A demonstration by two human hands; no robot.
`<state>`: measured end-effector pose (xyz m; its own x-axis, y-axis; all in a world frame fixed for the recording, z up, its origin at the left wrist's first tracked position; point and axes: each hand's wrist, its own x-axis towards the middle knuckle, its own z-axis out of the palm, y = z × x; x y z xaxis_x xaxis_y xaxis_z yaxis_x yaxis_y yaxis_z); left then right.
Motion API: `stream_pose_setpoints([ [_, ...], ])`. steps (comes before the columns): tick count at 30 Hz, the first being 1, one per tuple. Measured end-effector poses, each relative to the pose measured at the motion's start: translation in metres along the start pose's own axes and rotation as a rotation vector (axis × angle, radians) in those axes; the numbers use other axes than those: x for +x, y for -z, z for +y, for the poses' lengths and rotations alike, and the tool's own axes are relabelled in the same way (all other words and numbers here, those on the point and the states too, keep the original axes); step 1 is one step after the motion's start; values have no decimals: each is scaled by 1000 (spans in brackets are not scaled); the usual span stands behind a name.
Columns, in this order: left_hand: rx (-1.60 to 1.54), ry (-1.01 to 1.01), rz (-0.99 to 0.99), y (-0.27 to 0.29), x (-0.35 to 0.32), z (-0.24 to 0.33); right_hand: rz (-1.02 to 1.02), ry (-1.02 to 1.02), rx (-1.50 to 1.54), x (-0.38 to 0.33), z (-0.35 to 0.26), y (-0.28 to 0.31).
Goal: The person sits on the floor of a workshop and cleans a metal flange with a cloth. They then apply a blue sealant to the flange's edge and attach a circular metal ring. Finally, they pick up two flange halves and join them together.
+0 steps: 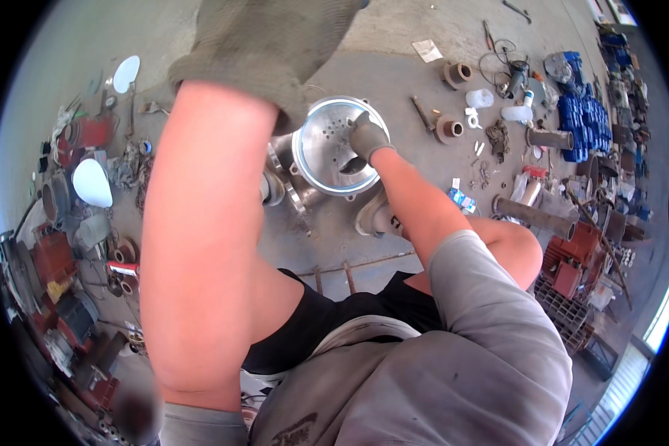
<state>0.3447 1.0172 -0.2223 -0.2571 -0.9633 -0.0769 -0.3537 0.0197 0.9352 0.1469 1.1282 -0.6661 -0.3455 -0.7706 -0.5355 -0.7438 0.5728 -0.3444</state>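
In front of my feet stands a round, shiny metal part (321, 160) with a wide rim, a cluster of small holes and a dark opening. My right hand (369, 137), in a grey-brown work glove, reaches down over its right side and appears to touch its inner face. The fingers are too small and too covered to show how they are bent. My left hand (267, 44), also gloved, is raised close to the camera at the top, above the metal part's upper left. Its fingers are blurred or cut off by the picture's edge.
Flanged pipe pieces (449, 128), a metal rod (423, 113) and an angle grinder (518, 76) lie on the floor to the right. Blue castings (583, 119) stand farther right. A white disc (92, 183) and piled red machine parts (54, 256) are at left.
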Motion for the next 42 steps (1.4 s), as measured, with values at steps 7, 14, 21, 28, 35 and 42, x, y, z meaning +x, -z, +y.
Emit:
stream_pose_setpoints([
  [7,64,-42,1,18,3,-19,-279,669,-367,2,-52,8],
  [14,115,-101,18,19,4,-34,-446,806,-502,-39,-78,23],
  [21,174,-157,18,14,3,-39,-568,797,-577,-63,-65,3],
  [28,229,-209,26,15,2,-43,-570,937,-617,-88,-18,-7],
  [35,283,-247,30,12,4,-45,-437,768,-554,-53,-73,-8],
  [42,338,-311,35,8,8,-42,-462,839,-387,-54,-42,-35],
])
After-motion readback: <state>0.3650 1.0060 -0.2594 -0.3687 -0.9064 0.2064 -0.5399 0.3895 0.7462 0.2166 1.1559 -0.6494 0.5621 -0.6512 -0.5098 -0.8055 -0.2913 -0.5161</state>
